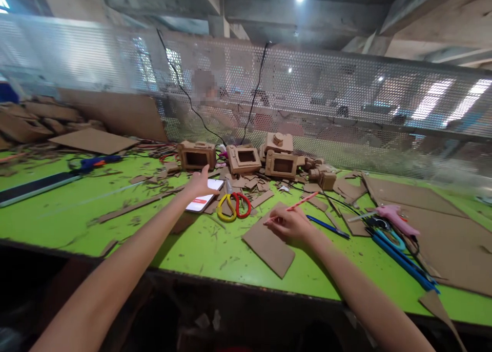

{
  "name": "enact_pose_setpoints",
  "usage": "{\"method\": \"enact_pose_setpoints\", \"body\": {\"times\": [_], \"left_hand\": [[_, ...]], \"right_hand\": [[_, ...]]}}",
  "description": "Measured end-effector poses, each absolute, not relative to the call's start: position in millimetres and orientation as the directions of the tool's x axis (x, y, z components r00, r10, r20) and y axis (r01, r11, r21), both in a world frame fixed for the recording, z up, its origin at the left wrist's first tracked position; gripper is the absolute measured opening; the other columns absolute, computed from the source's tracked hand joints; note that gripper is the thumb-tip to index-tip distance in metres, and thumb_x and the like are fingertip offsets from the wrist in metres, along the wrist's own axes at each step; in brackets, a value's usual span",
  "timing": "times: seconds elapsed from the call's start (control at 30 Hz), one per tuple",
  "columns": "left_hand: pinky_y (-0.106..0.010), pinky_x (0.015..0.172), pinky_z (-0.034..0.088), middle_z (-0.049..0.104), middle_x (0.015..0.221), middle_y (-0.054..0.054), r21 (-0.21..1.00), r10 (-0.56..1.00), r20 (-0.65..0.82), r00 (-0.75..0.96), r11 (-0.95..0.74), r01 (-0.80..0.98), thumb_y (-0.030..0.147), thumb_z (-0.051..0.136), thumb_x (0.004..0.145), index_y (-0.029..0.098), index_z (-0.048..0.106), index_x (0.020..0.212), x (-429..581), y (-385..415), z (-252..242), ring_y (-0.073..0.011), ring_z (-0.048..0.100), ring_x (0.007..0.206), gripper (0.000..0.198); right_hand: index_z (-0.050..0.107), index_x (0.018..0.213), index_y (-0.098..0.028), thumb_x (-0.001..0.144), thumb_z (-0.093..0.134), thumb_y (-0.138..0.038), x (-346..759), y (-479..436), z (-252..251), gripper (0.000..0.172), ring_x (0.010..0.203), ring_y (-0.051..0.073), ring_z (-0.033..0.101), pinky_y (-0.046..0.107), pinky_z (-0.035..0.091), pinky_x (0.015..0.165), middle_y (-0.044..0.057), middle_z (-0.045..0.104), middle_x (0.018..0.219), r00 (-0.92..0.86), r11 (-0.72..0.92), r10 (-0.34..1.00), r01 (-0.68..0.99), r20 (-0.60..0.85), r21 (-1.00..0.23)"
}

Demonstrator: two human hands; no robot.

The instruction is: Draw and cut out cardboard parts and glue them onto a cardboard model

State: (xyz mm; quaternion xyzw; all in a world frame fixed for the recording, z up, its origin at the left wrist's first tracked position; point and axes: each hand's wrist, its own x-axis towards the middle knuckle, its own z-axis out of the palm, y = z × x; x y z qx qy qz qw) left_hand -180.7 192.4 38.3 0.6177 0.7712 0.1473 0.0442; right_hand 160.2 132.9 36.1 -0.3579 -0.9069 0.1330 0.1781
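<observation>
My right hand [289, 223] is closed around a reddish pencil [306, 200], its lower end close to a rectangular piece of cardboard [273, 247] lying on the table. My left hand [199, 183] reaches over a phone [203, 197] with a lit screen, its visible fingers apart and holding nothing; whether it touches the phone is unclear. Just beyond that hand stands a box-like cardboard camera [197, 157]. Scissors [233, 207] with one yellow and one red handle lie between my hands. A blue pen-like tool [328, 227] rests right of my right hand.
More cardboard cameras [243, 160] line the back, among scraps. At right lie a pink glue gun [395, 219], a blue bar-shaped tool [403, 260] and large cardboard sheets [457, 239]. A blue glue gun [100, 161] and a dark flat bar [36, 187] are at left. Perforated mesh [326, 85] rises behind.
</observation>
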Motion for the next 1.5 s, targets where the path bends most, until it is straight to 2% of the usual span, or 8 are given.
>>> {"method": "enact_pose_setpoints", "body": {"times": [0.13, 0.23, 0.33, 0.7, 0.93, 1.27, 1.4, 1.5], "left_hand": [[-0.045, 0.112, 0.029, 0.024, 0.152, -0.030, 0.263, 0.962, 0.215, -0.165, 0.106, 0.959, 0.044, 0.069, 0.073, 0.005, 0.008, 0.150, -164.8, 171.1, 40.9, -0.0383, 0.022, 0.145, 0.106], [-0.043, 0.113, 0.031, 0.037, 0.150, -0.021, 0.214, 0.929, 0.338, 0.148, -0.230, 0.949, 0.039, 0.057, 0.081, 0.010, 0.025, 0.148, -135.1, 133.3, 39.5, -0.0327, 0.038, 0.138, 0.079], [-0.040, 0.108, 0.038, 0.048, 0.144, -0.011, 0.238, 0.908, 0.190, 0.374, -0.412, 0.880, 0.052, 0.043, 0.088, 0.022, 0.043, 0.140, -102.3, 92.0, 38.3, -0.0292, 0.049, 0.130, 0.060], [-0.048, 0.086, 0.047, 0.062, 0.118, -0.025, 0.097, 0.948, -0.215, 0.236, -0.220, 0.971, 0.080, 0.053, 0.065, 0.010, 0.045, 0.133, -54.0, 93.5, 57.9, -0.0433, 0.059, 0.108, 0.098], [-0.038, 0.077, 0.049, 0.067, 0.114, -0.016, 0.125, 0.913, -0.289, 0.290, -0.264, 0.956, 0.063, 0.063, 0.067, 0.017, 0.055, 0.117, -44.7, 105.5, 67.6, -0.0345, 0.063, 0.101, 0.069], [-0.027, 0.074, 0.050, 0.069, 0.115, -0.009, 0.703, 0.918, -0.159, 0.363, -0.153, 0.694, 0.057, 0.042, 0.083, 0.018, 0.060, 0.117, -53.3, 117.7, 99.6, -0.0236, 0.065, 0.096, 0.054], [-0.033, 0.083, 0.048, 0.070, 0.105, -0.010, 0.360, 0.972, 0.101, 0.214, -0.236, 0.903, 0.043, 0.037, 0.089, 0.018, 0.058, 0.121, -52.8, 111.1, 118.3, -0.0268, 0.065, 0.097, 0.046], [-0.036, 0.081, 0.047, 0.070, 0.093, -0.011, 0.037, 0.972, 0.106, 0.212, -0.217, 0.975, 0.041, 0.039, 0.090, 0.020, 0.058, 0.122, -50.6, 106.6, 124.0, -0.0307, 0.066, 0.091, 0.043]], "right_hand": [[0.062, 0.090, -0.022, 0.083, 0.065, -0.040, 163.2, 133.9, 41.5, 0.020, 0.075, 0.016, 0.060, 0.027, 0.038, 0.069, 0.001, 0.071, 0.082, -0.673, 0.697, 0.711, 0.635, 0.203, -0.335], [0.057, 0.085, -0.021, 0.078, 0.070, -0.043, 167.8, 138.1, 42.8, 0.026, 0.069, 0.016, 0.059, 0.027, 0.037, 0.063, 0.000, 0.068, 0.074, -0.599, 0.623, 0.779, 0.707, 0.184, -0.334], [0.052, 0.096, -0.023, 0.068, 0.078, -0.047, 176.1, 145.3, 40.4, 0.045, 0.069, 0.016, 0.060, 0.025, 0.038, 0.058, -0.001, 0.067, 0.078, -0.510, 0.538, 0.837, 0.705, 0.196, -0.463], [0.048, 0.079, -0.022, 0.081, 0.064, -0.046, 211.7, 179.9, 38.6, 0.029, 0.069, 0.019, 0.056, 0.027, 0.032, 0.056, 0.004, 0.065, 0.076, -0.377, 0.412, 0.907, 0.886, 0.186, -0.212], [0.036, 0.072, -0.023, 0.067, 0.071, -0.032, 213.3, 195.1, 22.8, 0.037, 0.065, 0.016, 0.061, 0.027, 0.046, 0.057, -0.002, 0.060, 0.072, -0.391, 0.326, 0.905, 0.383, 0.168, -0.864], [0.022, 0.074, -0.025, 0.073, 0.060, -0.035, 213.7, 213.9, 39.6, 0.040, 0.075, 0.013, 0.057, 0.029, 0.050, 0.075, -0.003, 0.052, 0.078, -0.027, 0.475, 0.879, 0.103, 0.475, -0.874], [0.036, 0.077, -0.025, 0.075, 0.064, -0.036, 210.5, 196.6, 43.0, 0.030, 0.075, 0.018, 0.058, 0.030, 0.047, 0.068, 0.001, 0.056, 0.078, -0.055, 0.528, 0.835, 0.359, 0.548, -0.770], [0.046, 0.079, -0.023, 0.082, 0.061, -0.039, 206.5, 181.9, 43.0, 0.021, 0.073, 0.022, 0.058, 0.030, 0.041, 0.063, 0.005, 0.062, 0.078, -0.143, 0.490, 0.791, 0.731, 0.595, -0.475]]}}
